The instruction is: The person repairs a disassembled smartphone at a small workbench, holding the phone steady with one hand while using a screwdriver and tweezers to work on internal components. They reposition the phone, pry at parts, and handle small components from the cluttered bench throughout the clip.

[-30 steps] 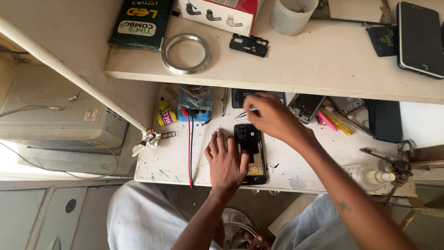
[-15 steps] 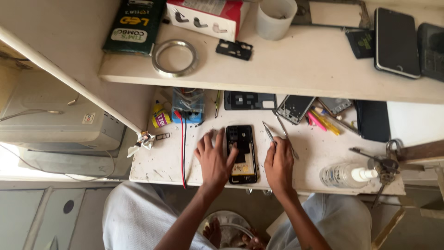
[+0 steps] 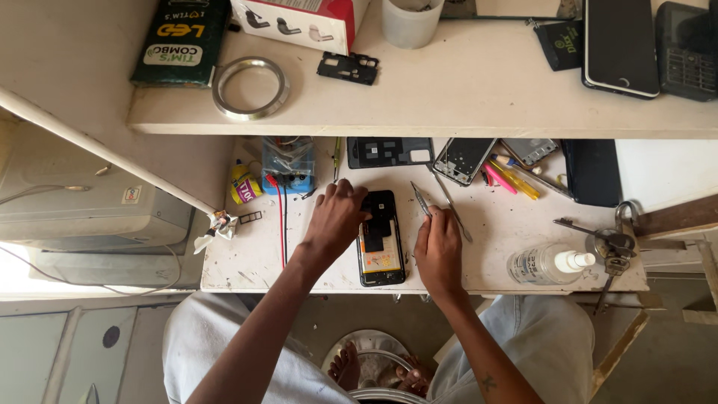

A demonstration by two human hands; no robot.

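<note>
An opened black phone (image 3: 381,239), back cover off with its insides showing, lies on the white work table (image 3: 516,247). My left hand (image 3: 334,217) rests on its upper left edge, fingers steadying it. My right hand (image 3: 439,247) sits just right of the phone and grips metal tweezers (image 3: 421,200) whose tips point up and away from me. A second thin metal tool (image 3: 452,209) lies on the table beside the right hand.
Behind the phone lie a black phone frame (image 3: 390,152), other phone parts (image 3: 465,158), coloured tools (image 3: 512,179) and red and black wires (image 3: 283,217). A clear bottle (image 3: 550,263) lies at right. The shelf (image 3: 449,105) above holds a metal ring (image 3: 249,87), phones (image 3: 621,45), boxes, a cup.
My right hand came back from the rear of the table with the tweezers and settled beside the phone. The left hand shifted up along the phone's left edge.
</note>
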